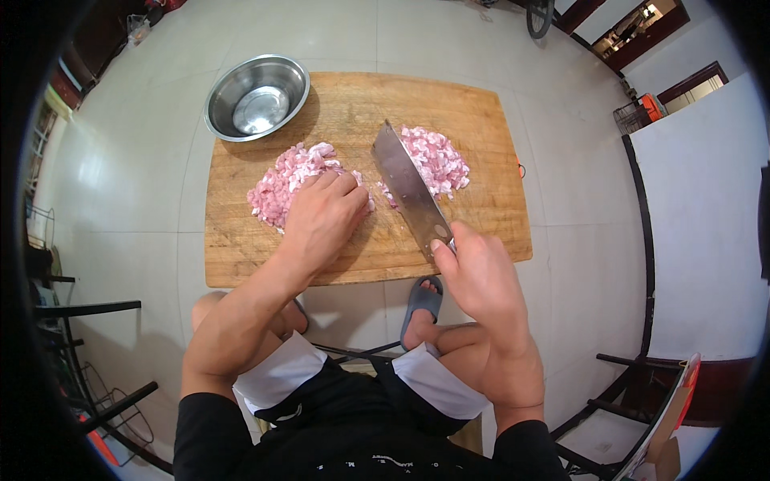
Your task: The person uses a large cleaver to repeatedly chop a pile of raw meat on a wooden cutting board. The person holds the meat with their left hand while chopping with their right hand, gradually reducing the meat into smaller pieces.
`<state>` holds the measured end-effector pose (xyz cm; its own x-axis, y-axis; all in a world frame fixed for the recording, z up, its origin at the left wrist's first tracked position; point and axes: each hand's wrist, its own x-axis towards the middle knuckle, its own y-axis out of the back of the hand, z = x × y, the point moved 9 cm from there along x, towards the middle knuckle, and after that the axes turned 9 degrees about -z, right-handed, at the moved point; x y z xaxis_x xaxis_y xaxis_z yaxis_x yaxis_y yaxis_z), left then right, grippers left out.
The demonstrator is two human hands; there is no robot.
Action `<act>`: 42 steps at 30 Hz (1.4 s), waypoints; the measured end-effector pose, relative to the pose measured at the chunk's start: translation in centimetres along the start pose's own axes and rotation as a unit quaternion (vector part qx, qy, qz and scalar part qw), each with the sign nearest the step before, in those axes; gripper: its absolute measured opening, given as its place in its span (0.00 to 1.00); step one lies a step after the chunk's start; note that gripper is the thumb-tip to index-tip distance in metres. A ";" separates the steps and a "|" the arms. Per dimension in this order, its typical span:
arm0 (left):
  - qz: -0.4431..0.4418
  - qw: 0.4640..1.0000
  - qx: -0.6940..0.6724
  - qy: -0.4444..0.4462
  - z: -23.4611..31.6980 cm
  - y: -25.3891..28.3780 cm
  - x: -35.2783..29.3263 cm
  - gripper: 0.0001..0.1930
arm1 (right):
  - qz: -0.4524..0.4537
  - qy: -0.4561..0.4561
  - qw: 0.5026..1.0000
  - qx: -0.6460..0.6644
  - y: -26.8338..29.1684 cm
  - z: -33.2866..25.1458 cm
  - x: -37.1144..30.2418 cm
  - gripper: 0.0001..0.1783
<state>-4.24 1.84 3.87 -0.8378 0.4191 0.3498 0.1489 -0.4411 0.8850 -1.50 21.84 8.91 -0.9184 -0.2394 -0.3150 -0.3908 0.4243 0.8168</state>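
Observation:
Two heaps of chopped pale-pink meat lie on a wooden cutting board (pixel 473 228). My left hand (pixel 325 212) rests with curled fingers on the near right side of the left meat heap (pixel 277 188); what its fingertips press on is hidden beneath them. My right hand (pixel 481 272) grips the handle of a broad cleaver (pixel 409 188), its thumb against the blade's base. The blade slants away to the upper left, between the two heaps, and its far side borders the right meat heap (pixel 437 160). A few small bits of meat are beside the blade.
A steel bowl (pixel 220 104) with nothing in it sits on the board's far left corner. My slippered foot (pixel 423 309) is just below the near edge. Black metal racks or chairs (pixel 104 309) stand at far left and lower right. Tiled floor surrounds the board.

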 end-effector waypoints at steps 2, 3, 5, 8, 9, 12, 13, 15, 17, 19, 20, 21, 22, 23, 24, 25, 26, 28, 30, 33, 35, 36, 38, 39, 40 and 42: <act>-0.015 0.999 0.027 0.016 -0.1 -0.4 0.0 0.06 | -0.004 0.000 1.000 0.002 0.0 -0.1 -0.1 0.16; -0.022 0.999 0.041 0.024 -0.1 -0.6 0.0 0.05 | -0.006 0.004 1.000 0.005 -0.1 -0.1 -0.1 0.16; -0.023 0.998 0.057 0.028 0.2 -0.8 -0.1 0.05 | -0.011 0.015 1.000 0.011 -0.3 -0.3 -0.1 0.16; -0.033 0.997 0.064 0.037 0.7 -0.8 -0.5 0.07 | 0.002 0.046 0.999 0.010 -0.1 -0.5 -0.4 0.15; -0.039 0.996 0.063 0.041 0.9 -0.7 -0.7 0.08 | 0.004 0.050 0.999 0.012 0.0 -0.6 -0.5 0.15; 0.005 0.998 -0.025 0.054 1.1 0.5 -1.0 0.10 | 0.012 0.062 0.998 0.017 0.2 -0.9 -0.9 0.15; 0.008 0.998 -0.027 0.052 1.2 1.0 -0.8 0.10 | 0.014 0.068 0.997 0.017 0.3 -1.0 -1.1 0.15; 0.013 0.998 -0.032 0.047 1.2 1.9 -0.2 0.12 | 0.009 0.063 0.998 0.019 0.2 -1.1 -1.2 0.14; 0.033 0.999 -0.016 0.033 0.9 1.6 -0.1 0.11 | -0.004 0.041 0.999 0.024 -0.1 -1.2 -1.3 0.14; 0.029 0.999 -0.012 0.028 0.4 0.8 -0.1 0.11 | 0.008 0.065 0.998 0.001 -0.3 -1.5 -1.4 0.14; 0.014 0.999 -0.016 0.031 0.1 0.2 -0.1 0.10 | 0.014 0.077 0.997 -0.011 -0.4 -1.7 -1.4 0.14; -0.001 0.999 -0.020 0.034 0.0 -0.3 -0.1 0.10 | 0.009 0.082 0.997 -0.009 -0.5 -1.8 -1.4 0.14; -0.005 0.999 -0.016 0.035 -0.1 -0.6 -0.1 0.10 | 0.004 0.087 0.996 -0.008 -0.6 -1.9 -1.4 0.14; -0.009 0.999 -0.012 0.035 -0.2 -0.8 -0.2 0.10 | -0.002 0.092 0.996 -0.007 -0.7 -2.0 -1.4 0.14; -0.013 0.999 -0.008 0.036 -0.2 -0.9 -0.2 0.10 | -0.005 0.092 0.996 -0.004 -0.7 -2.1 -1.5 0.14; -0.008 0.999 -0.004 0.036 -0.1 -0.9 -0.2 0.10 | -0.008 0.093 0.996 -0.002 -0.6 -2.2 -1.6 0.14; -0.002 0.999 -0.001 0.036 0.0 -0.8 -0.1 0.10 | -0.011 0.093 0.996 0.000 -0.6 -2.3 -1.6 0.14; 0.008 0.999 -0.003 0.042 0.0 -0.7 -0.1 0.10 | -0.021 0.086 0.996 0.021 -0.7 -2.1 -1.6 0.14; 0.018 0.998 -0.016 0.056 -0.1 -0.6 -0.1 0.09 | -0.018 0.093 0.995 0.017 -0.8 -2.2 -1.8 0.14; 0.022 0.998 -0.008 0.059 -0.2 -0.5 0.0 0.10 | -0.008 0.110 0.994 0.012 -0.9 -2.3 -1.9 0.14; 0.016 0.998 -0.016 0.055 -0.5 -0.9 0.1 0.10 | -0.023 0.096 0.994 0.048 -1.0 -2.0 -1.8 0.15; 0.013 0.998 -0.021 0.053 -0.6 -1.1 0.1 0.11 | -0.028 0.089 0.994 0.061 -1.1 -2.0 -1.7 0.15; 0.007 0.998 -0.021 0.054 -0.7 -1.5 0.3 0.11 | -0.028 0.070 0.995 0.069 -1.0 -1.7 -1.7 0.16; 0.004 0.998 -0.021 0.055 -0.8 -1.6 0.4 0.11 | -0.027 0.070 0.995 0.061 -1.0 -1.8 -1.7 0.16; 0.002 0.998 -0.022 0.056 -0.8 -1.6 0.4 0.10 | -0.025 0.069 0.996 0.052 -1.0 -1.8 -1.7 0.16; -0.003 0.998 -0.024 0.058 -0.7 -1.5 0.4 0.10 | -0.024 0.073 0.996 0.043 -1.1 -1.8 -1.6 0.16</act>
<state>-5.14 2.05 2.48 -0.8939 0.3289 0.3044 0.1203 -0.4783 0.8699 0.51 20.15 9.41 -0.8825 -0.3829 -0.2731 -0.4428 0.4807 0.7569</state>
